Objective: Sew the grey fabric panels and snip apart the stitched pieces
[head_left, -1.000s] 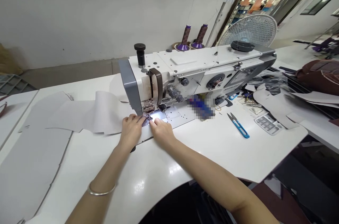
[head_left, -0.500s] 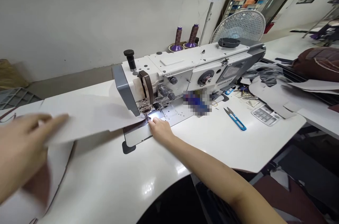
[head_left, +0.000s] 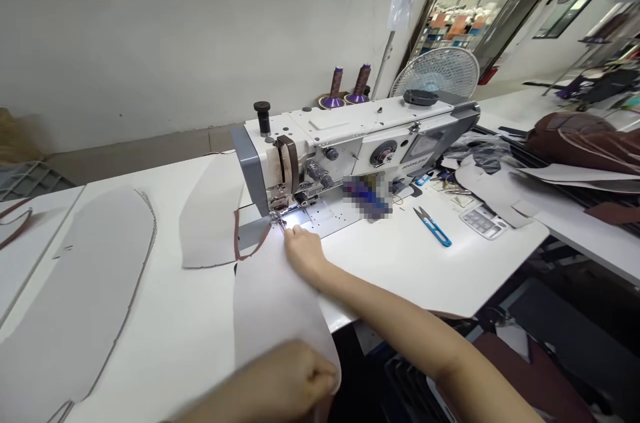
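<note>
A pale grey fabric panel point(head_left: 275, 303) hangs from the needle area of a white sewing machine point(head_left: 340, 143) toward me, over the table's front edge. My left hand point(head_left: 300, 373), somewhat blurred, is closed on the panel's near end. Close to the presser foot point(head_left: 277, 216), my right hand point(head_left: 304, 253) has its fingers bunched on the panel's right edge. Brown edging point(head_left: 257, 249) curves from the foot to a second pale panel point(head_left: 207, 223) lying left of the machine. What is under the right fingertips is hidden.
A large pale piece point(head_left: 95, 263) lies on the left of the table. Blue thread snips point(head_left: 434, 228), a small bobbin tray point(head_left: 484, 221) and scraps sit at the right. Thread cones point(head_left: 336, 86) and a fan point(head_left: 435, 73) stand behind the machine.
My left hand has swung from the far left to the front centre, bringing the pale panel's end toward me. My right hand stays by the presser foot. The view has shifted slightly.
</note>
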